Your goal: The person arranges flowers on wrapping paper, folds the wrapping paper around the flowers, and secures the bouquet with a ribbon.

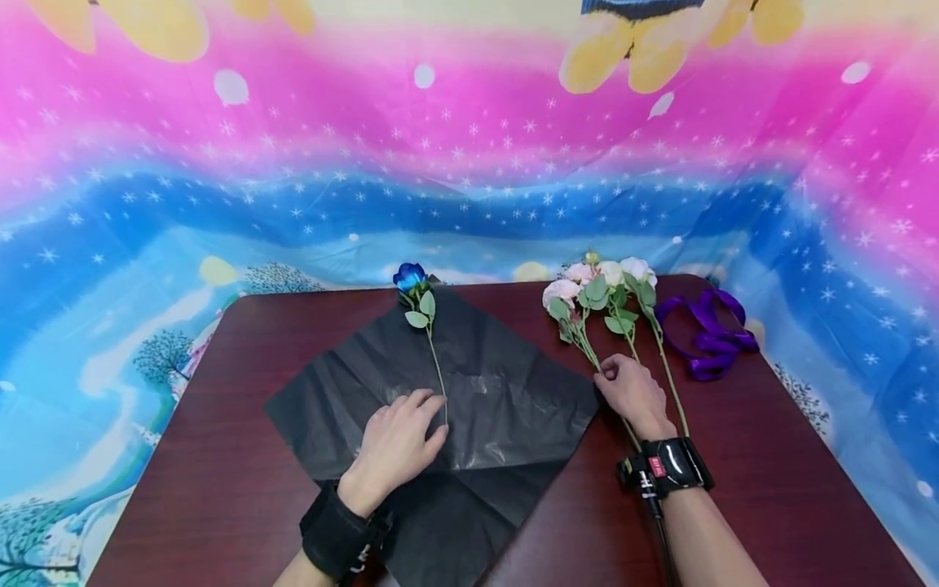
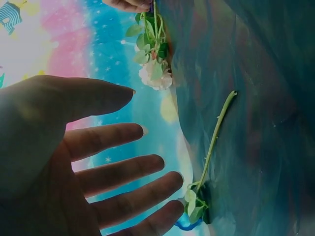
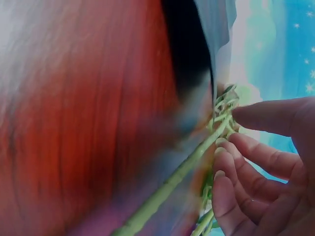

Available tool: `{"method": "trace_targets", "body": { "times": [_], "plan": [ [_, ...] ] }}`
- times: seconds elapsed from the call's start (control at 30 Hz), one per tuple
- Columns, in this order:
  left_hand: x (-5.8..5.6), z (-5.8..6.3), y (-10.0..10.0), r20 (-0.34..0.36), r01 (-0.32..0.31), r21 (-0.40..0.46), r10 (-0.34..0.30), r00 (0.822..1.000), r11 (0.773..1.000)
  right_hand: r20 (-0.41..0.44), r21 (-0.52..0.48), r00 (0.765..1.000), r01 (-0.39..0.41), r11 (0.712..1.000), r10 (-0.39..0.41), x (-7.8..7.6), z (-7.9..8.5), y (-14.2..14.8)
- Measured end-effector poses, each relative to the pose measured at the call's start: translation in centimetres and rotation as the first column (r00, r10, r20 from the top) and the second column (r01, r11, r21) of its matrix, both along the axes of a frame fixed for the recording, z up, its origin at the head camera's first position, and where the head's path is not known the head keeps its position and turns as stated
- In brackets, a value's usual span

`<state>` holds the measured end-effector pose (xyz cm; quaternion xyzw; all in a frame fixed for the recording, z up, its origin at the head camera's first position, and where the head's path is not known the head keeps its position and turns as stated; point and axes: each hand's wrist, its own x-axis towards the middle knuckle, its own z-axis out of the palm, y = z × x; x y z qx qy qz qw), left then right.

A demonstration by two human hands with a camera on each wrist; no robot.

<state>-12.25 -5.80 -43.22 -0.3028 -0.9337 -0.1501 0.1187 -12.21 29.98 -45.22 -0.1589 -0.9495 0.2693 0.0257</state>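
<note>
A blue rose [image 1: 409,277] lies on a sheet of black wrapping paper [image 1: 506,342], its cut stem [image 2: 216,135] toward the person. Over the lower end of that stem hovers the left hand [image 1: 399,436], fingers spread and nothing in its grasp in the left wrist view. At the paper's right corner, the right hand [image 1: 634,395] pinches a green flower stem [image 3: 170,184] between thumb and fingertips. That stem leads up to pale pink flowers [image 1: 561,293]; part of it is hidden under the hand. A white flower [image 1: 637,269] on its own stem lies just right.
A purple ribbon [image 1: 707,334] is loosely coiled at the table's right back. The dark red wooden table [image 1: 220,391] meets a colourful printed cloth backdrop [image 1: 469,163] at its rear edge. Each wrist wears a black strap [image 1: 671,466] with a camera.
</note>
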Motion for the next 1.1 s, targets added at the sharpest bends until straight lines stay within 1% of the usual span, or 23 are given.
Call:
{"method": "trace_targets", "body": {
  "times": [0.1,0.37,0.6,0.67,0.77,0.9,1.1],
  "plan": [
    [-0.1,0.0,0.1,0.006,0.003,0.001,-0.003,1.000,1.000,0.021,0.008,1.000,0.005,1.000,-0.005,0.3,-0.1,0.3],
    [-0.1,-0.1,0.0,0.014,0.010,-0.002,-0.010,1.000,1.000,0.038,0.024,0.999,0.009,1.000,-0.010,0.3,-0.8,0.6],
    [-0.2,-0.3,-0.1,0.032,0.003,-0.006,-0.003,0.999,1.000,0.028,0.052,1.000,-0.006,0.999,0.004,0.3,-1.2,1.1],
    [-0.1,-0.1,-0.1,0.035,-0.001,-0.003,0.002,0.999,1.000,0.027,0.054,1.000,-0.012,0.998,0.011,0.4,-1.2,1.1],
    [-0.1,0.1,-0.2,0.034,-0.010,0.000,0.010,0.999,1.000,0.047,0.042,0.999,-0.011,0.999,0.009,0.4,-1.0,1.1],
    [0.0,0.3,-0.4,0.020,-0.019,-0.005,0.019,1.000,1.000,0.075,0.005,0.997,0.001,1.000,-0.001,0.4,-0.6,1.1],
    [0.1,0.7,-0.9,0.010,-0.038,-0.007,0.038,0.999,0.999,0.025,-0.063,1.000,-0.010,0.998,0.012,0.5,0.5,0.8]
  ]
}}
